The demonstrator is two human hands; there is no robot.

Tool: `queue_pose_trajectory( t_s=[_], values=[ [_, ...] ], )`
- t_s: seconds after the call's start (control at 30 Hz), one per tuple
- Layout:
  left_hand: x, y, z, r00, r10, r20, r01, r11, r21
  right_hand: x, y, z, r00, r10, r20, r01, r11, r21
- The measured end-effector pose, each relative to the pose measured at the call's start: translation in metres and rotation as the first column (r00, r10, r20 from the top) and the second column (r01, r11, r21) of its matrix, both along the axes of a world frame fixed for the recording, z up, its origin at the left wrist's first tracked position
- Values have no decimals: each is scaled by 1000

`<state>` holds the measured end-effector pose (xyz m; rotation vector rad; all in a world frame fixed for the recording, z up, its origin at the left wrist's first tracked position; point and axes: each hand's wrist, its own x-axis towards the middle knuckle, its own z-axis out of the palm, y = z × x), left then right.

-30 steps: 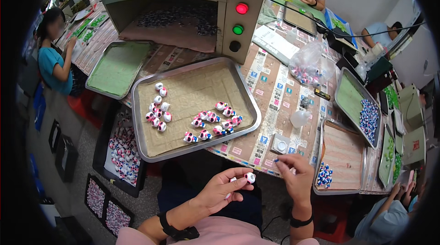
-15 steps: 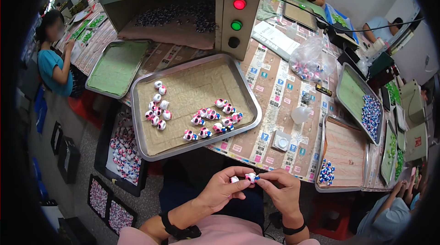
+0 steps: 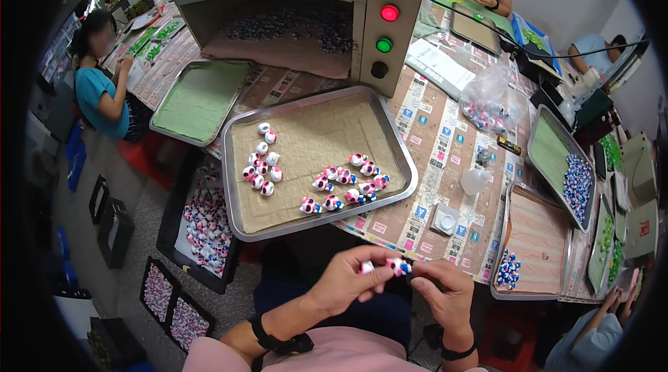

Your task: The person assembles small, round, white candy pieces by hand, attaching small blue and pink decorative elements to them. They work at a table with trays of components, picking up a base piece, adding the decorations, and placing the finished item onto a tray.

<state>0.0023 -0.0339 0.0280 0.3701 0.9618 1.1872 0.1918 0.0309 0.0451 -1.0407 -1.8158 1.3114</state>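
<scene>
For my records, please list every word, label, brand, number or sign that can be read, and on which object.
Patterned table cover: blue and pink printed labels; bigger letters legible, not copied here; the rest too small.
Flat white box: print too blurred to read.

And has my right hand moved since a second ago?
Yes, the right hand has moved left and toward you, judged against the green light.

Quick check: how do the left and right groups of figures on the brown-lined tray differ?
The right group shows some blue; the left group shows none that I can make out. The left group runs near-to-far, while the right group spreads more sideways. Both are mainly white with pink markings.
</scene>
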Motion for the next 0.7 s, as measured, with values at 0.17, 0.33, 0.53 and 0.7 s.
queue_pose_trajectory(
  t_s=[0.17, 0.33, 0.53, 0.7],
  values=[
    [-48, 26, 3, 669, 291, -684, -178, 956, 233, 16, 0, -2, 990, -138, 16, 136, 987, 90],
    [-81, 47, -7, 204, 448, -870, -71, 894, 443, 45, 2, -12, 949, -298, 104, 281, 947, 153],
    [-78, 54, -14, 26, 509, -860, -7, 861, 509, 93, 14, -12, 826, -559, 72, 548, 826, 132],
    [-68, 23, 12, 828, 306, -470, -287, 951, 115, 141, 33, 2, 655, -693, 301, 577, 717, 392]
  ],
)
